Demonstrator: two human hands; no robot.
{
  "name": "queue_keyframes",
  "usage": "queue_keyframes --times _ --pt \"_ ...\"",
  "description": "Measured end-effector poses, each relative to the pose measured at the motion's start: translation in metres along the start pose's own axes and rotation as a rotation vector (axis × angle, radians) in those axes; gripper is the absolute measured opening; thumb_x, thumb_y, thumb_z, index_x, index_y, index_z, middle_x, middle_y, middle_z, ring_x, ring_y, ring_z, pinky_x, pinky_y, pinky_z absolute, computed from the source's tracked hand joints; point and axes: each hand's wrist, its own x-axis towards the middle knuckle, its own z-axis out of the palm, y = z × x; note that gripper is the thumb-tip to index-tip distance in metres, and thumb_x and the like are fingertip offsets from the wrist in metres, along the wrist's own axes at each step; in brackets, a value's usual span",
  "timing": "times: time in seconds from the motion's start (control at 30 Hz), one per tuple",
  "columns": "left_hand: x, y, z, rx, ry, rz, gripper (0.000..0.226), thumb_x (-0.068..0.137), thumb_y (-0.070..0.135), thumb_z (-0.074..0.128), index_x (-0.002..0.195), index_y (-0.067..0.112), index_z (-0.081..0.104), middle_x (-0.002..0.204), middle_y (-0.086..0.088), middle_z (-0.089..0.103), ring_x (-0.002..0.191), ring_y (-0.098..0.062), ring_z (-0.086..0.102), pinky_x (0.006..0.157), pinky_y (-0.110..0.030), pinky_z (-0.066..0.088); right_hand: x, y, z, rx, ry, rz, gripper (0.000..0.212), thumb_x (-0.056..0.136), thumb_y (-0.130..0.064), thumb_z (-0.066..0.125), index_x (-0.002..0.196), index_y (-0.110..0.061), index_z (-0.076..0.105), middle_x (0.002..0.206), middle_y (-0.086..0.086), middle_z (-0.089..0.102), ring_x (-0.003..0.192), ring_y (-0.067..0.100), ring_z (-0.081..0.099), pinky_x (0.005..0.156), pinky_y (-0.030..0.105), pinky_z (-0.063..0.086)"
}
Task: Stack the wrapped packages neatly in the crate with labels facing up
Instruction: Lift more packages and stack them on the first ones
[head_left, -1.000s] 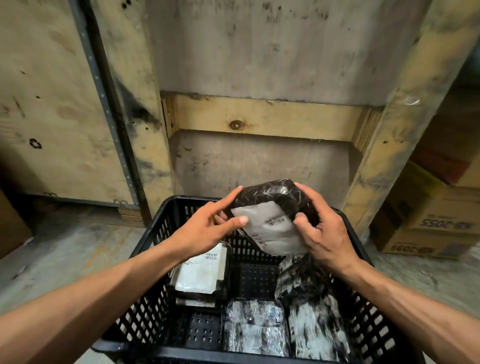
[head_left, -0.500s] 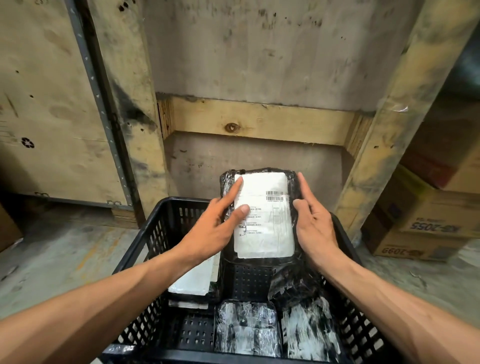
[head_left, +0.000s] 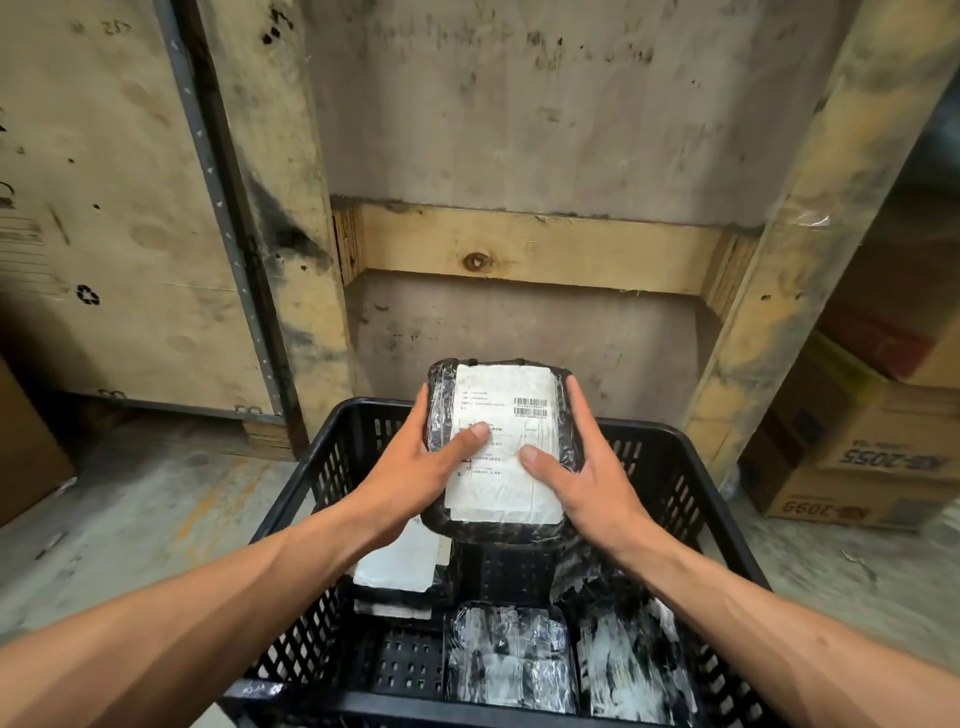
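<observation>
Turned label-up since a second ago, the wrapped package (head_left: 501, 447) sits clamped between left hand (head_left: 410, 480) and right hand (head_left: 587, 480), thumbs pressing its label, long axis pointing away, above the crate (head_left: 675, 467) and its far gap.

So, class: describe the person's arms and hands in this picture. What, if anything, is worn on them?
Both forearms are bare as far as the frame shows: no sleeves in view. The left hand and right hand wear no gloves, and no rings, watch or wristbands show on either. Fingernails look short and unpainted. No tape, markings or bandages are visible.
</observation>
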Motion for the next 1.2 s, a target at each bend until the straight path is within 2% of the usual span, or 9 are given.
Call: queue_keyframes --times 0.13,0.33,0.53,0.63,0.73,0.83,0.9,1.0,1.2 --pt "-0.003 0.001 -0.005 -0.167 0.064 -0.008 0.085 0.081 0.020 0.087 0.150 0.040 0.042 0.128 -0.001 0.073 0.114 -0.027 0.072 0.093 -0.050 0.059 0.000 0.004 0.002 0.020 -0.034 0.008 0.115 0.079 -0.036 0.090 0.160 -0.057 0.011 0.139 -0.029 0.061 0.129 0.005 0.062 0.096 0.026 0.058" --pt "-0.011 -0.002 -0.013 -0.071 0.042 0.005 0.078 0.086 0.029 0.082 0.145 0.055 0.038 0.132 0.006 0.070 0.117 -0.021 0.070 0.091 -0.042 0.060 0.001 0.009 0.010 -0.070 -0.217 0.100 0.126 0.086 -0.038 0.085 0.155 -0.058 -0.018 0.124 -0.063 0.045 0.124 -0.022 0.052 0.089 0.004 0.048" --pt "-0.019 -0.015 -0.035 0.299 -0.111 -0.306 0.119 0.081 0.014 0.086 0.160 0.028 -0.002 0.115 0.015 0.070 0.094 -0.001 0.074 0.074 -0.014 0.058 -0.007 0.036 0.034 -0.153 -0.258 0.256 0.106 0.098 -0.035 0.072 0.161 -0.049 -0.012 0.142 -0.031 0.051 0.110 -0.014 0.064 0.087 0.009 0.052" --pt "-0.028 -0.022 -0.049 0.408 -0.236 -0.478 0.158 0.069 0.013 0.094 0.149 0.024 -0.041 0.132 0.016 0.063 0.108 0.000 0.067 0.097 -0.018 0.047 -0.005 0.054 0.040 -0.178 -0.323 0.339 0.108 0.098 -0.033 0.072 0.163 -0.040 -0.014 0.120 -0.044 0.052 0.099 -0.028 0.059 0.078 0.000 0.047" --pt "-0.030 -0.031 -0.061 0.474 -0.239 -0.547 0.165 0.065 0.015 0.097 0.141 0.022 -0.049 0.153 0.003 0.051 0.133 -0.012 0.048 0.116 -0.030 0.032 0.004 0.065 0.048 -0.233 -0.455 0.379 0.129 0.089 -0.029 0.084 0.159 -0.038 -0.024 0.125 -0.043 0.054 0.114 -0.025 0.056 0.090 0.001 0.045" --pt "-0.026 -0.036 -0.068 0.500 -0.210 -0.574 0.161 0.067 0.008 0.094 0.144 0.022 -0.046 0.156 0.002 0.046 0.133 -0.011 0.043 0.111 -0.025 0.032 0.008 0.067 0.059 -0.327 -0.517 0.409 0.158 0.067 -0.041 0.097 0.152 -0.040 -0.036 0.171 -0.002 0.023 0.161 0.020 0.007 0.130 0.043 0.006" --pt "-0.022 -0.040 -0.073 0.506 -0.200 -0.594 0.157 0.069 0.004 0.091 0.145 0.020 -0.045 0.156 0.003 0.046 0.129 -0.011 0.042 0.105 -0.023 0.034 0.013 0.072 0.066 -0.424 -0.505 0.436 0.163 0.060 -0.052 0.096 0.148 -0.041 -0.041 0.172 0.013 -0.005 0.154 0.028 -0.028 0.118 0.042 -0.022" --pt "-0.014 -0.050 -0.078 0.535 -0.175 -0.615 0.150 0.071 0.000 0.088 0.149 0.017 -0.040 0.152 0.002 0.051 0.124 -0.010 0.047 0.100 -0.020 0.036 0.024 0.080 0.075 -0.490 -0.524 0.438 0.158 0.064 -0.057 0.091 0.150 -0.038 -0.041 0.173 0.011 0.002 0.157 0.030 -0.020 0.122 0.043 -0.019" --pt "0.000 -0.068 -0.085 0.697 -0.113 -0.676 0.131 0.078 0.004 0.080 0.158 0.013 -0.024 0.147 -0.005 0.056 0.131 -0.025 0.051 0.117 -0.038 0.038 0.041 0.096 0.091 -0.617 -0.529 0.422 0.146 0.069 -0.063 0.086 0.160 -0.037 -0.025 0.172 0.018 0.018 0.156 0.031 0.025 0.128 0.042 0.022"
